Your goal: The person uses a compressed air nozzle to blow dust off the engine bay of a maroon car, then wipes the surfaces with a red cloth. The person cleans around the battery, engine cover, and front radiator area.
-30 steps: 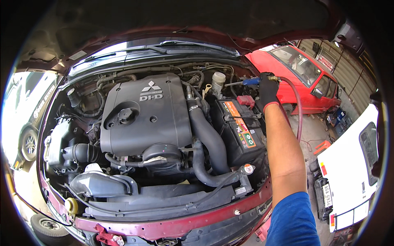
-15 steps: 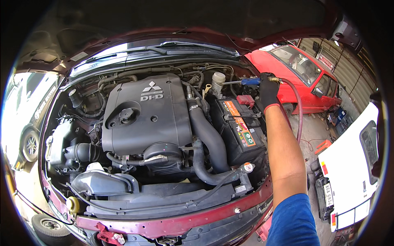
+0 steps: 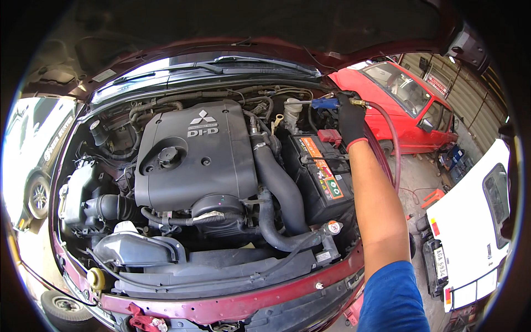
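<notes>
My right hand point(image 3: 352, 120), in a black glove with a red cuff, reaches over the back right of the engine bay. Its fingers are wrapped round a blue air blow gun point(image 3: 325, 103), whose thin metal nozzle points left. The nozzle crosses in front of the upper part of a pale fluid reservoir point(image 3: 291, 117); whether they touch I cannot tell. A dark red air hose point(image 3: 391, 124) runs from the back of the gun down behind my forearm. Below the hand sits a black battery point(image 3: 310, 193) with a red terminal cover point(image 3: 329, 136). My left hand is out of view.
A black engine cover point(image 3: 193, 166) fills the middle, with a thick hose point(image 3: 285, 193) beside it. The raised hood point(image 3: 249, 22) hangs overhead. A red cloth point(image 3: 145, 320) lies at the front edge. A red car point(image 3: 401, 116) and a white vehicle point(image 3: 470, 227) stand to the right.
My right hand has moved slightly left and up with the blow gun. The nozzle, earlier just right of the reservoir, now crosses it. The view has shifted a little.
</notes>
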A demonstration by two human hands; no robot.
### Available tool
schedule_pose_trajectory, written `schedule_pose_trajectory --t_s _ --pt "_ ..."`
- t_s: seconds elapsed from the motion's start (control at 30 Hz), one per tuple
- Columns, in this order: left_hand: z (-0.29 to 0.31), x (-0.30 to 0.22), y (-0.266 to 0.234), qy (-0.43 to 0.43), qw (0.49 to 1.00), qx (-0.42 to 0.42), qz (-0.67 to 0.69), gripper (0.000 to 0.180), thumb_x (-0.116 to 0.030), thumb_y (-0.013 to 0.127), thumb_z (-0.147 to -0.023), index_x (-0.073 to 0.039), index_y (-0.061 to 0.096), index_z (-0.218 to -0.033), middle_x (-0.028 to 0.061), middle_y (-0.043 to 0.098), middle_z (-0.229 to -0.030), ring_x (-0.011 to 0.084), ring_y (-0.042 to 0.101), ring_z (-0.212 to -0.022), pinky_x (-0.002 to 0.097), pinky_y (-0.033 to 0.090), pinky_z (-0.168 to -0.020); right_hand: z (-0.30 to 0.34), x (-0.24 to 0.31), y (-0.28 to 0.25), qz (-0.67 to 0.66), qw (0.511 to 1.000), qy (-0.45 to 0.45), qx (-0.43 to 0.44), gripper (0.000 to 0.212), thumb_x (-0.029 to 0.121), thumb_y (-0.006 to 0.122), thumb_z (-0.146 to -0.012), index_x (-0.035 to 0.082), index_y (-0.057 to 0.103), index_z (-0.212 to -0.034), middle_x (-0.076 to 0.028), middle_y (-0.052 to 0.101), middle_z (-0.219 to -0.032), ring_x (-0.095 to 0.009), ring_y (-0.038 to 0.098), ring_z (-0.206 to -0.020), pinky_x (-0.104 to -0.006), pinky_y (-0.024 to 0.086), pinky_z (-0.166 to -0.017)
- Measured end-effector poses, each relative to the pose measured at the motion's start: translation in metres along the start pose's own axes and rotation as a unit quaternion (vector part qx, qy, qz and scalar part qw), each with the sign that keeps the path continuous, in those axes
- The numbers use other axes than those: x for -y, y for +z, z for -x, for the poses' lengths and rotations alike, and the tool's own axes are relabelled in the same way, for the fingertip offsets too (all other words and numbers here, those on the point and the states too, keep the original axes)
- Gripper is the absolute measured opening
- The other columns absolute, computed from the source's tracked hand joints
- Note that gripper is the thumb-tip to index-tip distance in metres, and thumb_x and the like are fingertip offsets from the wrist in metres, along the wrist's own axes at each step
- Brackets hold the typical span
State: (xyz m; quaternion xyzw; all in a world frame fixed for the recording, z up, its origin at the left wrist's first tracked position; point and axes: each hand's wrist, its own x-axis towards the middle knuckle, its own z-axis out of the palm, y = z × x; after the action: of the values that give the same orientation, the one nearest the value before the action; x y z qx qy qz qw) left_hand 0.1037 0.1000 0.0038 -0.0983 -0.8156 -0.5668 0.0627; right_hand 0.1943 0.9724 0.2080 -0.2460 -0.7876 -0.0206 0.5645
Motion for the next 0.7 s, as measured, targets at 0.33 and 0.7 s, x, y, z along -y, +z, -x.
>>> schedule_pose_trajectory --t_s 0.33,0.7 --pt "0.001 -0.023 0.003 0.055 0.989 -0.033 -0.134 0.058 -0.05 0.059 -0.101 0.004 0.065 -0.121 0.016 0.071 -0.116 0.033 0.064 -0.106 0.0458 0.049 -0.1 -0.016 0.055 0.031 0.266 0.959 -0.035 0.093 0.02 0.022 0.059 -0.096 0.012 0.068 -0.11 -0.016 0.07 -0.1 -0.035 0.07 -0.09 -0.0496 0.054 -0.076" --pt "-0.002 -0.036 0.007 0.054 0.993 -0.024 -0.1 0.049 -0.043 0.064 -0.099 0.003 0.069 -0.116 0.0156 0.073 -0.11 0.031 0.067 -0.098 0.0451 0.052 -0.095 -0.034 0.043 0.043 0.224 0.969 -0.012 0.105 0.026 0.022 0.062 -0.095 0.013 0.07 -0.118 -0.015 0.07 -0.112 -0.035 0.068 -0.103 -0.047 0.053 -0.089"
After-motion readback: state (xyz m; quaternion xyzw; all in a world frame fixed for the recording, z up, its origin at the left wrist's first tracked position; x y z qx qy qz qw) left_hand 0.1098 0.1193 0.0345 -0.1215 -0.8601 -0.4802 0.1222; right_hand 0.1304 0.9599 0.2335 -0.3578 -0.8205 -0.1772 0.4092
